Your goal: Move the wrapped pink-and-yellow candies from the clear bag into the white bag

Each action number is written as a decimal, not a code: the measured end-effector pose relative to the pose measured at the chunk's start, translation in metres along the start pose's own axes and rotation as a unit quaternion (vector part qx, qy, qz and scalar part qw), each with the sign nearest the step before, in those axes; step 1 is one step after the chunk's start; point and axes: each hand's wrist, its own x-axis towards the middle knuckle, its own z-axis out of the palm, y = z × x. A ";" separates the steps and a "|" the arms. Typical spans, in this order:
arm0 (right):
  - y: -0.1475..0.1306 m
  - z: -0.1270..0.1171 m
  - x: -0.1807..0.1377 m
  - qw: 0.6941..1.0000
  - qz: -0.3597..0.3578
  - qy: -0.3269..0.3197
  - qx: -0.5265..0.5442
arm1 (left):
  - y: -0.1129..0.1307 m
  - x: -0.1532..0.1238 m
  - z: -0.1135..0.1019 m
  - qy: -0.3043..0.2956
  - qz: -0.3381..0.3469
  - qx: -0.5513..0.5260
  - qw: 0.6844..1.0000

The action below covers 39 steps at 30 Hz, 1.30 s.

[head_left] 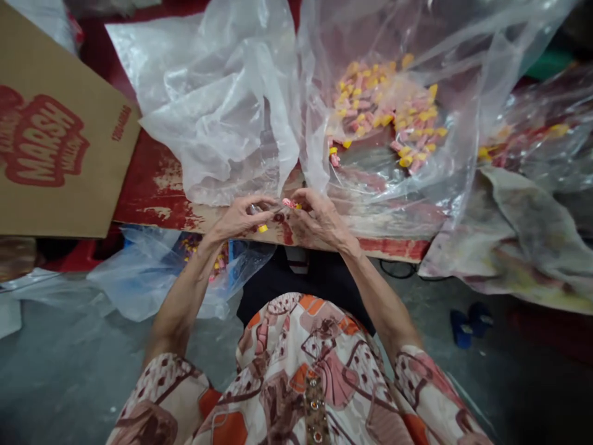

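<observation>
Over the front edge of the table, my two hands are close together. My right hand (319, 213) pinches a small pink-and-yellow candy-like piece (290, 203) between its fingertips, the pink end pointing left. My left hand (245, 215) is closed, its fingertips almost at that piece. A small shiny thing with a yellow end (262, 228) shows among the left fingers; its kind is unclear. Beyond the right hand, a heap of similar pink-and-yellow pieces (370, 99) lies in a large clear plastic bag (463, 37).
A whitish plastic bag (222, 93) lies on the worn red table (148, 185), with a cardboard box (60, 123) at left. Below the edge is a plastic-lined blue container (139, 266) holding more pieces. At right are a stained cloth (523, 247) and blue slippers (463, 327) on the floor.
</observation>
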 end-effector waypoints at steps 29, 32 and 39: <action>0.038 -0.060 -0.060 0.901 0.034 0.359 -0.242 | 0.023 0.022 0.069 0.087 0.125 0.228 0.962; 0.061 -0.092 -0.031 0.900 0.056 0.325 -0.287 | 0.020 0.033 0.080 0.132 0.172 0.183 0.959; 0.112 -0.121 0.064 0.897 0.090 0.261 -0.345 | -0.005 -0.020 0.062 0.218 0.122 0.135 0.959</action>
